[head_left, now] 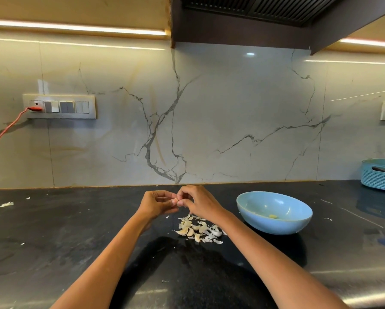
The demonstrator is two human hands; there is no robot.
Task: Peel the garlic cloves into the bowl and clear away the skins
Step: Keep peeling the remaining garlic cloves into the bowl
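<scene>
Both hands meet above the black counter (pixel 75 230). My left hand (pixel 155 204) and my right hand (pixel 198 202) pinch one small garlic clove (pixel 176 200) between their fingertips; most of it is hidden by the fingers. Below the hands lies a pile of garlic cloves and papery skins (pixel 199 230). A light blue bowl (pixel 274 211) stands to the right of the pile, with one peeled yellowish clove (pixel 273 216) inside it.
A teal woven basket (pixel 379 176) sits at the back right by the marble wall. Loose skin scraps lie at the far left (pixel 6 204) and right of the bowl (pixel 327 219). A red cable (pixel 6 128) hangs from the wall socket panel (pixel 59 107).
</scene>
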